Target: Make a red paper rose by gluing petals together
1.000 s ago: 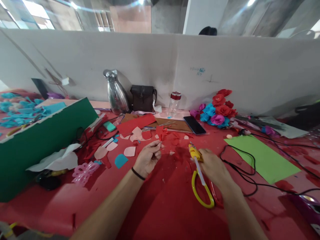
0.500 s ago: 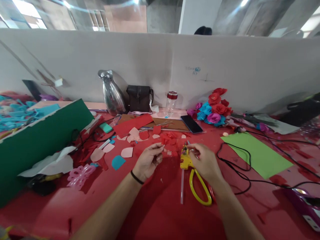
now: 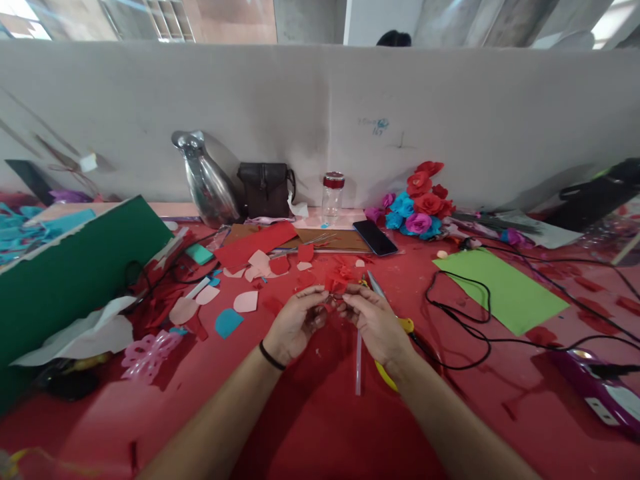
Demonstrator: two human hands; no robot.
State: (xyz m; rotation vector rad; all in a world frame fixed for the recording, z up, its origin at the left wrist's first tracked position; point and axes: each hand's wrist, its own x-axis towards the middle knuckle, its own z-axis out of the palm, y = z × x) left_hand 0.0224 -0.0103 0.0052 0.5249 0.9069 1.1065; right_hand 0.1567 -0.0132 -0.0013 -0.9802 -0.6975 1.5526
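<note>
My left hand (image 3: pixel 299 321), with a dark band at the wrist, is closed in a pinch near the middle of the red table. My right hand (image 3: pixel 377 325) pinches just beside it, fingertips almost meeting. Between the fingertips is a small red paper piece (image 3: pixel 337 284), gathered like petals; both hands appear to hold it, its lower end hidden by the fingers. Partly under my right hand lie scissors (image 3: pixel 377 285) with yellow handles and a yellow glue gun, mostly covered. The glue gun's clear glue stick (image 3: pixel 359 365) points toward me.
Cut paper petals (image 3: pixel 246 301) lie left of my hands. Behind stand a steel jug (image 3: pixel 207 183), a dark bag (image 3: pixel 265 190), a glass jar (image 3: pixel 332 200) and paper flowers (image 3: pixel 420 203). A phone (image 3: pixel 375 238), green sheet (image 3: pixel 505 290), black cable (image 3: pixel 487 360) and green box (image 3: pixel 90 273) surround the workspace.
My right hand has left the glue gun and moved left to meet my left hand at the red paper piece. The glue gun now lies down, mostly covered. The view has shifted slightly.
</note>
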